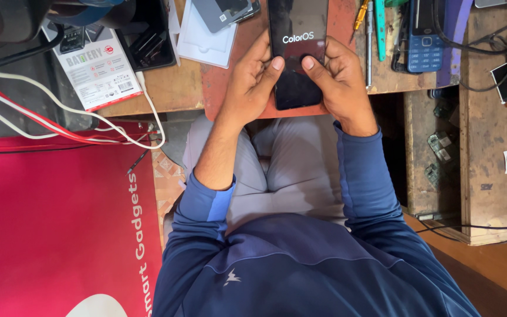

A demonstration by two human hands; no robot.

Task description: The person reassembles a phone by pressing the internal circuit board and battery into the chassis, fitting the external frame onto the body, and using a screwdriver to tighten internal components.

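A black smartphone [296,35] with a dark screen and a small white logo lies lengthwise over a reddish mat [224,88] on the wooden bench. Both of my hands grip its near end. My left hand [253,76] wraps the left edge with the thumb resting on the glass. My right hand [334,79] wraps the right edge, its thumb also on the screen. My blue sleeves are pushed back at the wrists.
A white battery box [95,64], a white card [203,38] and a second dark phone [224,12] lie at the back left. Screwdrivers [371,35] and a blue keypad phone [423,41] are to the right. White and red cables [48,117] cross a red board [48,229].
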